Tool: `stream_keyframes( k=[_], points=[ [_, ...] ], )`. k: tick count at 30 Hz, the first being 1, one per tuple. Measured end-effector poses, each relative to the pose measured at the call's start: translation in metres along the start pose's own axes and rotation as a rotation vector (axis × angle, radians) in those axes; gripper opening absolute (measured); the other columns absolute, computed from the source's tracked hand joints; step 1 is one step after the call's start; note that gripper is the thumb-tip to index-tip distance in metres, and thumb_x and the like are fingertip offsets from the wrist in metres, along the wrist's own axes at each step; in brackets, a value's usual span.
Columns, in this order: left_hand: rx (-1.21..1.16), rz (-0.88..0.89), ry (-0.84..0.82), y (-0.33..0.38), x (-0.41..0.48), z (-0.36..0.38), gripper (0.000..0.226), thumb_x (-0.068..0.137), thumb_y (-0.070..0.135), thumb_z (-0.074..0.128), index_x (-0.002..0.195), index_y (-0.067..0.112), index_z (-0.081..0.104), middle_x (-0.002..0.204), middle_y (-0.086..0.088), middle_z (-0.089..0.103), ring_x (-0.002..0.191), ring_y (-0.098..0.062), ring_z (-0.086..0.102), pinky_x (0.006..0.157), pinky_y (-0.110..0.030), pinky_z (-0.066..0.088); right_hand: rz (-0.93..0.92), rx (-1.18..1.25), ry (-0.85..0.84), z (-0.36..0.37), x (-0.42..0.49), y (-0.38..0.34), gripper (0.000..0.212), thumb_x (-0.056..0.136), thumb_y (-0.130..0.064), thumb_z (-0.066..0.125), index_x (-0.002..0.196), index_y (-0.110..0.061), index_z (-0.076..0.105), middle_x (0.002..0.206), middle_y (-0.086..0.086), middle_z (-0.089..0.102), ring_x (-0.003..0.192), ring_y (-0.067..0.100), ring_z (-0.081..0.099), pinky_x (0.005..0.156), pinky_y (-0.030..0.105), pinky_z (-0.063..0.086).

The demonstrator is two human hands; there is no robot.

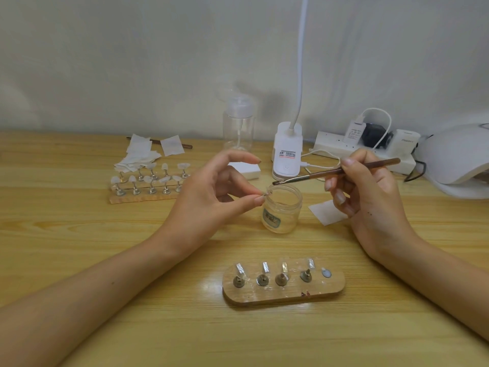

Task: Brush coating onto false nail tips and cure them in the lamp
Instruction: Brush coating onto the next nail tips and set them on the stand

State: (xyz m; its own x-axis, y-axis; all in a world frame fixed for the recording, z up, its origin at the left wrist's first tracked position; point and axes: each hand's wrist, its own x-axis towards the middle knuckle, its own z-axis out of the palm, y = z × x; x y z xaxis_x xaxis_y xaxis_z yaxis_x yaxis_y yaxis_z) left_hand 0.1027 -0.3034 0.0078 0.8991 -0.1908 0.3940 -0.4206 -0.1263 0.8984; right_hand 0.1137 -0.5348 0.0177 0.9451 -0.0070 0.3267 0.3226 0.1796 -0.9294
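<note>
My left hand (217,192) pinches a small clear nail tip on its metal stand (265,193) between thumb and forefinger, right at the rim of an open clear jar (281,210). My right hand (367,192) holds a brown brush (336,172), its bristle end pointing left just above the jar. In front of me lies an oval wooden board (283,290) with several metal stands carrying clear nail tips. A second wooden rack (148,197) at the left holds several more tips. The white curing lamp (455,160) sits at the far right.
Behind the jar stand a white clip desk lamp (287,152), a clear pump bottle (238,123) and a power strip (360,149) with plugs and cables. White wipes (140,154) lie at the back left, one wipe (326,211) under my right hand.
</note>
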Motion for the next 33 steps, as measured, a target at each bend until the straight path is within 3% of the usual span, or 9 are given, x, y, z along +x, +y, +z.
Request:
stream_keyframes(
  k=[3,8,13,17,21,30,33],
  points=[
    [0.009,0.009,0.0,-0.0011,0.0006,-0.0002,0.046,0.08,0.007,0.081,0.119,0.022,0.062,0.082,-0.006,0.073,0.088,-0.018,0.075,0.082,-0.048,0.056,0.002,-0.035,-0.04,0.0014,-0.0007,0.0006,0.021,0.09,-0.031,0.057,0.076,-0.02,0.046,0.063,0.001,0.063,0.049,0.009,0.045,0.039,0.015,0.029],
    [0.016,0.025,-0.001,-0.0028,0.0006,0.0,0.045,0.081,0.009,0.081,0.12,0.022,0.062,0.083,-0.006,0.073,0.088,-0.018,0.074,0.077,-0.045,0.057,0.06,-0.027,0.048,-0.0006,0.0004,0.0026,0.028,0.1,-0.018,0.052,0.073,-0.022,0.045,0.058,-0.001,0.059,0.051,0.01,0.044,0.041,0.015,0.03],
    [0.039,0.048,0.0,-0.0017,0.0004,-0.0001,0.044,0.082,0.007,0.08,0.119,0.022,0.062,0.081,-0.002,0.072,0.085,-0.014,0.073,0.067,-0.037,0.053,0.003,-0.023,-0.033,0.0015,-0.0009,0.0006,0.022,0.093,-0.027,0.056,0.075,-0.02,0.045,0.062,0.001,0.062,0.048,0.009,0.044,0.04,0.016,0.027],
    [0.042,0.054,0.003,-0.0009,0.0007,0.0008,0.043,0.083,0.006,0.079,0.119,0.022,0.062,0.082,-0.002,0.072,0.086,-0.015,0.073,0.064,-0.047,0.05,0.057,-0.038,0.029,0.0004,0.0005,0.0028,0.028,0.099,-0.016,0.052,0.073,-0.021,0.045,0.058,0.001,0.059,0.047,0.008,0.042,0.04,0.015,0.03],
    [0.049,0.073,0.007,-0.0011,0.0005,0.0014,0.043,0.083,0.004,0.079,0.12,0.02,0.062,0.082,0.0,0.072,0.086,-0.015,0.073,0.064,-0.05,0.047,0.007,0.013,-0.005,0.0009,0.0004,0.0005,0.028,0.098,-0.022,0.053,0.07,-0.025,0.046,0.059,0.001,0.06,0.047,0.008,0.041,0.041,0.015,0.028],
    [0.15,0.168,0.021,-0.0027,0.0004,0.0027,0.045,0.086,0.002,0.077,0.123,0.022,0.061,0.085,0.004,0.072,0.083,-0.011,0.07,0.058,-0.032,0.046,0.036,-0.019,0.024,0.0006,-0.0004,-0.0001,0.029,0.1,-0.015,0.05,0.072,-0.021,0.045,0.056,0.001,0.057,0.046,0.008,0.041,0.042,0.014,0.031],
    [0.171,0.193,0.022,-0.0025,0.0007,0.0027,0.045,0.086,0.002,0.077,0.122,0.023,0.061,0.085,0.005,0.072,0.083,-0.011,0.07,0.057,-0.033,0.045,-0.006,0.024,-0.014,0.0017,0.0001,-0.0012,0.03,0.096,-0.021,0.054,0.067,-0.026,0.049,0.058,0.001,0.058,0.046,0.008,0.039,0.043,0.017,0.027]
  ],
)
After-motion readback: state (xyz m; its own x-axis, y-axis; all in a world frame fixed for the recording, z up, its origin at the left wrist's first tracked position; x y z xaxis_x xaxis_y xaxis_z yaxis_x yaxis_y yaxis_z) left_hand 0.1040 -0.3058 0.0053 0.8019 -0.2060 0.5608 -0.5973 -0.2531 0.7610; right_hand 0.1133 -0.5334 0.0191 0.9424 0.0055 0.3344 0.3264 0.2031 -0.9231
